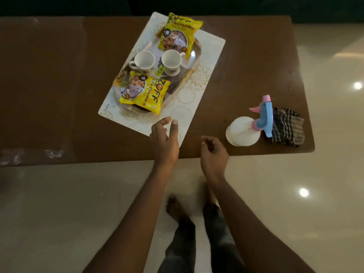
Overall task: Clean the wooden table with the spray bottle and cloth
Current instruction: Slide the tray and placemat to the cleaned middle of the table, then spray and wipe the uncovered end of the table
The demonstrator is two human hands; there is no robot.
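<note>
The brown wooden table (252, 62) spans the upper half of the head view. A white spray bottle (244, 132) with a blue and pink trigger head stands near the table's front right corner. A dark striped cloth (287, 128) lies crumpled right behind it, touching the trigger head. My left hand (165, 142) hovers over the near corner of a white placemat (206, 62), fingers apart, holding nothing. My right hand (213, 154) hangs over the table's front edge, left of the bottle, fingers loosely curled and empty.
On the placemat sits a steel tray (194, 54) carrying two white cups (143, 63) and two yellow snack packets (144, 93). Glossy tiled floor (78, 213) lies in front and to the right. My bare feet stand below the table edge.
</note>
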